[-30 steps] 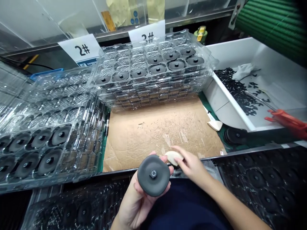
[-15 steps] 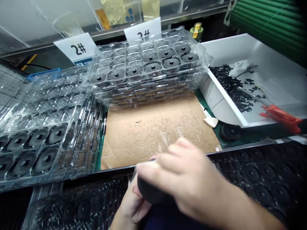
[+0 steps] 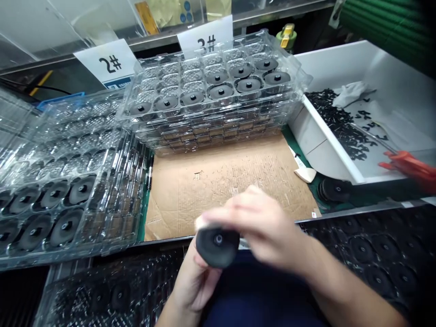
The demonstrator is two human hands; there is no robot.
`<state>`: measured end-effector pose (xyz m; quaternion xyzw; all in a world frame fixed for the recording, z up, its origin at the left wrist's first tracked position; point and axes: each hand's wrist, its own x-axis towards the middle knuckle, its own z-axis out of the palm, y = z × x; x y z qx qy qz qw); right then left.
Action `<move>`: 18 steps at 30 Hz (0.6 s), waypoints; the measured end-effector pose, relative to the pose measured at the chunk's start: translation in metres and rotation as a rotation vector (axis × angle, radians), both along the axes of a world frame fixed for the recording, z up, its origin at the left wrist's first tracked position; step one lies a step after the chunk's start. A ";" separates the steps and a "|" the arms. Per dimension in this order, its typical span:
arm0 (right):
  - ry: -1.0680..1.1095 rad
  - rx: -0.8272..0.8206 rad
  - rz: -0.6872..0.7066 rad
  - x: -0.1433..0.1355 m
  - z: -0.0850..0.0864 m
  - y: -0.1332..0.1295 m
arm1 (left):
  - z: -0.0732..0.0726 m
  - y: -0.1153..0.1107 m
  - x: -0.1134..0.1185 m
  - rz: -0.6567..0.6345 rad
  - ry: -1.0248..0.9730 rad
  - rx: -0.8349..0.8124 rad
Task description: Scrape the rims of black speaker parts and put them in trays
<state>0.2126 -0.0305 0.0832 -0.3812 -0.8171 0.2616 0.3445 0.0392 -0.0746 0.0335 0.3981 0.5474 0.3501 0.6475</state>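
In the head view, my left hand (image 3: 195, 281) is closed around a rounded black disc-shaped part (image 3: 218, 250) with a small light ring at its centre. The part is held up in front of my body, past the near edge of the cardboard. My right hand (image 3: 262, 222) lies across the disc's upper rim, its fingers bent and pressed together against it. Motion blurs that hand, and its thumb is hard to make out. Behind both hands a worn cardboard sheet (image 3: 204, 190) covers part of the bench.
Stacked clear blister trays (image 3: 211, 109) with black discs stand behind the cardboard. More trays (image 3: 68, 181) are at left. A white bin (image 3: 327, 131) at right holds small black pieces and a red-handled tool (image 3: 408, 165). Several discs (image 3: 334, 190) are stacked beside it. Dark trays (image 3: 378, 254) lie lower right.
My right hand has shifted up and back, uncovering the disc's face. The disc is now turned toward me, with its centre ring showing. My left hand keeps its hold.
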 end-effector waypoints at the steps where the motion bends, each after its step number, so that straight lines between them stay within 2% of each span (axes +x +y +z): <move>1: -0.039 -0.086 -0.083 0.005 -0.010 0.004 | 0.001 0.002 -0.001 0.046 -0.213 -0.044; 3: -0.122 -0.202 -0.225 0.014 -0.036 0.008 | 0.002 0.007 -0.004 0.162 -0.610 -0.136; 4: -0.155 -0.234 -0.264 0.016 -0.050 0.007 | 0.003 0.009 -0.006 0.210 -0.726 -0.166; 7: -0.211 -0.285 -0.259 0.015 -0.090 -0.003 | 0.005 0.011 -0.012 0.257 -0.787 -0.181; 9: -0.242 -0.295 -0.241 0.011 -0.101 -0.009 | 0.006 0.012 -0.012 0.246 -0.793 -0.193; 11: -0.230 -0.308 -0.277 0.008 -0.092 -0.010 | 0.007 0.012 -0.010 0.231 -0.795 -0.206; 13: -0.131 -0.301 -0.365 0.002 -0.066 -0.009 | 0.007 0.011 -0.006 0.237 -0.785 -0.205; 15: 0.035 -0.218 -0.441 -0.007 -0.034 -0.010 | 0.006 0.010 -0.003 0.262 -0.768 -0.186; 16: 0.102 -0.127 -0.435 -0.014 -0.020 -0.012 | 0.005 0.010 -0.002 0.268 -0.756 -0.186; 18: 0.151 0.017 -0.310 -0.027 -0.001 -0.018 | 0.002 0.009 -0.002 0.251 -0.716 -0.206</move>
